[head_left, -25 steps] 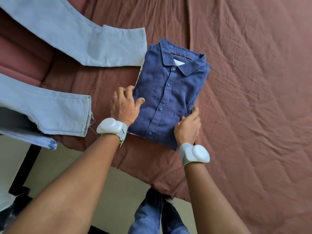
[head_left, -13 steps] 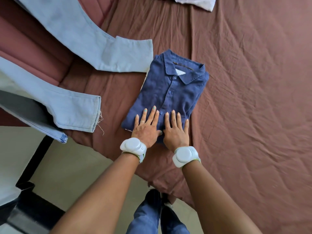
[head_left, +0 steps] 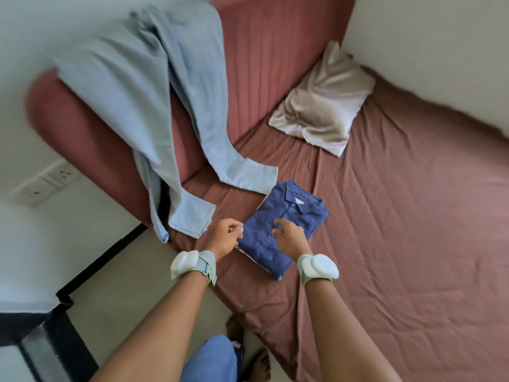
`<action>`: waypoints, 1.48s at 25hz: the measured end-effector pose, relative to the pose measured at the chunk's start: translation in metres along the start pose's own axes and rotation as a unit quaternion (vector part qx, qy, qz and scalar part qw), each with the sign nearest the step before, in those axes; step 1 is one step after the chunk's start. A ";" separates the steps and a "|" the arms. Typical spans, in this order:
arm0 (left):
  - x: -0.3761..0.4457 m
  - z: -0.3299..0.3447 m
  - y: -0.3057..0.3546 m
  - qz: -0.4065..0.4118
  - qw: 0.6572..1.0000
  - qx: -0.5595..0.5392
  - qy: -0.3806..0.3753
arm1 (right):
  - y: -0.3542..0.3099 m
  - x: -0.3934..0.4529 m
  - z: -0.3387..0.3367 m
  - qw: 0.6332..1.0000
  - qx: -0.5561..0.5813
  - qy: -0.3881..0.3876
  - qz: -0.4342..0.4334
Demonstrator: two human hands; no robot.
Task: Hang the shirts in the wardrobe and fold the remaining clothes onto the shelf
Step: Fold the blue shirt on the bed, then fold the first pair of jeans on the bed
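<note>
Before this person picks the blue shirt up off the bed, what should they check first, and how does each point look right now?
1. Blue shirt folded flat on the bed sheet: ok.
2. Left hand free: ok.
3. Right hand free: ok.
4. Light jeans lie off the shirt: cannot tell, one hem sits very close to the collar.
5. Wardrobe or shelf in sight: not ok.

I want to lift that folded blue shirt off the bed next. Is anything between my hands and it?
Nothing visible. The left hand and right hand hover at the shirt; the jeans lie off to its left.
</note>
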State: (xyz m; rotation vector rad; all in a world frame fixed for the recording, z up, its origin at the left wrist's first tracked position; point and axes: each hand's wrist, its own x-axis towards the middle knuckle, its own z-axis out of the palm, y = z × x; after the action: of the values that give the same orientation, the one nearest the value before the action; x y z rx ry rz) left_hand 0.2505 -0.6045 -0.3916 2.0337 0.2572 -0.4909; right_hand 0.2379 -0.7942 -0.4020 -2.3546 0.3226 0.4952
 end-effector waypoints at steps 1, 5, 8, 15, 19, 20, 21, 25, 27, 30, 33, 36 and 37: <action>-0.008 -0.013 0.014 0.014 0.999 -0.019 0.023 | -0.014 -0.002 -0.010 1.000 0.014 0.013 -0.017; -0.029 -0.087 0.061 0.060 0.986 -0.115 0.108 | -0.092 -0.007 -0.051 0.990 0.093 0.031 -0.100; -0.021 -0.145 0.083 0.079 0.975 -0.146 0.151 | -0.147 0.008 -0.070 0.978 0.121 0.041 -0.165; 0.052 -0.321 0.143 0.132 0.940 -0.177 0.262 | -0.334 0.081 -0.106 0.935 0.153 0.059 -0.314; 0.118 -0.426 0.167 0.116 0.900 -0.109 0.406 | -0.447 0.145 -0.114 0.911 0.165 0.109 -0.361; 0.138 -0.449 0.167 0.082 0.900 -0.073 0.422 | -0.472 0.157 -0.115 0.904 0.185 0.116 -0.368; 0.155 -0.466 0.168 0.033 0.911 -0.040 0.409 | -0.492 0.167 -0.116 0.897 0.200 0.120 -0.376; 0.205 -0.484 0.165 -0.152 0.974 0.064 0.157 | -0.547 0.202 -0.106 0.886 0.213 0.111 -0.398; 0.214 -0.479 0.163 -0.186 0.973 0.113 0.078 | -0.556 0.216 -0.095 0.890 0.203 0.092 -0.397; 0.230 -0.478 0.161 -0.205 0.973 0.099 0.018 | -0.555 0.236 -0.076 0.905 0.183 0.065 -0.379; 0.237 -0.476 0.163 -0.189 0.972 0.140 0.027 | -0.550 0.247 -0.063 0.924 0.115 0.050 -0.361; 0.234 -0.470 0.175 -0.146 0.967 0.164 0.127 | -0.550 0.244 -0.054 0.934 0.016 0.046 -0.353; 0.238 -0.470 0.176 -0.140 0.970 0.118 0.159 | -0.550 0.242 -0.052 0.935 -0.004 0.043 -0.353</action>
State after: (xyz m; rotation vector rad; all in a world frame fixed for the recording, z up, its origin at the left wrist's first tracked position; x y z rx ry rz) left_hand 0.6403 -0.2859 -0.1568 2.3195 0.7173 -0.3777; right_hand 0.6664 -0.4532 -0.1486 -2.2998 -0.4836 0.0421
